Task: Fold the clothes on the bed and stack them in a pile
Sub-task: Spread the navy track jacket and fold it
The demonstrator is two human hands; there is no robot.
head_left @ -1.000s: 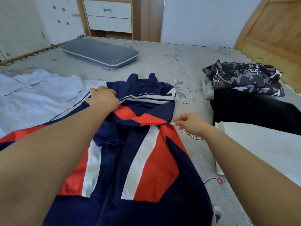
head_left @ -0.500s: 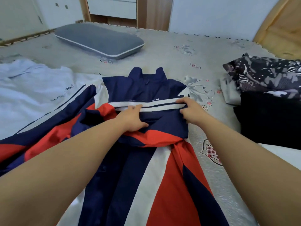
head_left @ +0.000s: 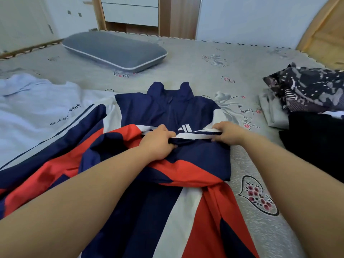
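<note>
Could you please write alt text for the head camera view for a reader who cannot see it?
Both hands, left hand and right hand, grip a striped band of a navy, red and white jacket spread on a bed.

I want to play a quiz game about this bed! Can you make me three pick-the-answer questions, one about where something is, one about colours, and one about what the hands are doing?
1. Where is the grey pillow?
A. far side of the bed
B. on the floor
C. on the jacket

2. What colours is the jacket?
A. green and yellow
B. navy, red and white
C. all black

3. What are the hands doing?
A. hanging free
B. both gripping the jacket's striped edge
C. holding the pillow

Answers:
1 A: it lies beyond the jacket, near the far edge.
2 B: those panels show.
3 B: the left hand and right hand pinch the fabric.
</note>
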